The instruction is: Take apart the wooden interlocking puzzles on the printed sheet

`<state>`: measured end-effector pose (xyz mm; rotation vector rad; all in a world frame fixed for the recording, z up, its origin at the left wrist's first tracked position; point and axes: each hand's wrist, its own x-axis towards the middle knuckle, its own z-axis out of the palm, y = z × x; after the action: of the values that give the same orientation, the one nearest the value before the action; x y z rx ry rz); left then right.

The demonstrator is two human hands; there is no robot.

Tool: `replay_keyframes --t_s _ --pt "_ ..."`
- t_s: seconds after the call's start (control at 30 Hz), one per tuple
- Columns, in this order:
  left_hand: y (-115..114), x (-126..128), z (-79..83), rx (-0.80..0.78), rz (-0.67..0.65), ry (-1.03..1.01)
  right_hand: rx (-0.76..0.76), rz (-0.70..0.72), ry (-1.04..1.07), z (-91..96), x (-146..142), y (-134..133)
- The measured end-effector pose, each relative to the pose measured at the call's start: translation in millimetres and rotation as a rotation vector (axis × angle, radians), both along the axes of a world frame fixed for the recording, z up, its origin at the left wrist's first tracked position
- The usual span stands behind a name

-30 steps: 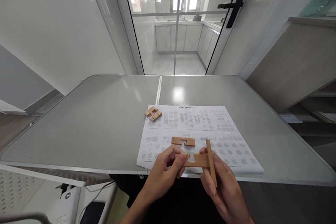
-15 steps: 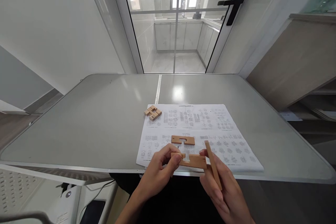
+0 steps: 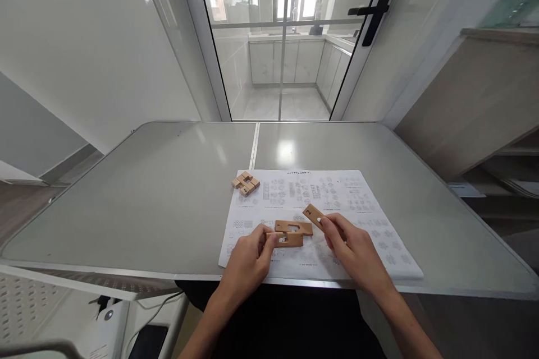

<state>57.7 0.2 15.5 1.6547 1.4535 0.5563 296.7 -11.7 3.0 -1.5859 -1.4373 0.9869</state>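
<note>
My left hand [image 3: 250, 258] pinches the left end of a notched wooden puzzle piece [image 3: 293, 240], low over the printed sheet [image 3: 370, 207]. Just behind it, and seeming to touch it, lies another notched wooden puzzle piece [image 3: 304, 230] on the paper. Between thumb and fingers, my right hand [image 3: 352, 243] grips a wooden puzzle piece marked 2 [image 3: 312, 212], tilted with its numbered end up and to the left. The fingers cover its other end. A small cluster of interlocked wooden blocks [image 3: 246, 184] rests at the sheet's far left corner.
The grey table [image 3: 168, 196] spreads to both sides, with a glass door [image 3: 282, 67] beyond its far edge. At lower left, a white stand holds a white box [image 3: 110, 325], a cable and a dark phone [image 3: 148, 341]. Wooden shelves [image 3: 484, 95] stand at right.
My left hand has lowered its piece beside the one lying on the sheet. My right hand has moved up and forward, turning its piece so the number 2 shows.
</note>
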Motion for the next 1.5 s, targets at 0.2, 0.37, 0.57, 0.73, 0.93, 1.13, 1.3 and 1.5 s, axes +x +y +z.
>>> replay_keyframes --t_s 0.2,0.37,0.57,0.73,0.93,1.13,1.3,1.5 --pt "10.6 9.0 3.2 0.011 -0.057 0.251 0.089 0.103 -0.241 -16.9 1.9 33.1" --pt "16.3 17.6 3.1 -0.010 -0.055 0.475 0.126 0.146 -0.278 -22.9 -6.0 41.7" --pt "17.8 27.5 7.7 -0.038 -0.066 0.592 0.174 0.132 -0.316 -25.8 -12.5 42.6" --pt "18.1 30.7 10.3 -0.047 -0.069 0.643 0.213 0.144 -0.383 -27.3 -18.6 47.9" --pt "18.3 31.3 8.9 -0.040 -0.039 0.660 0.277 0.163 -0.393 -30.6 -28.9 53.4" --pt "19.2 22.2 3.8 -0.006 -0.004 0.686 0.377 0.182 -0.281 -37.5 -21.1 42.1" --pt "15.5 13.6 -15.5 0.463 -0.040 0.507 0.352 0.155 -0.191 -38.5 -1.6 13.8" --pt "18.6 35.1 -28.7 0.697 -0.270 0.363 0.233 0.055 -0.114 -42.9 11.5 -9.8"
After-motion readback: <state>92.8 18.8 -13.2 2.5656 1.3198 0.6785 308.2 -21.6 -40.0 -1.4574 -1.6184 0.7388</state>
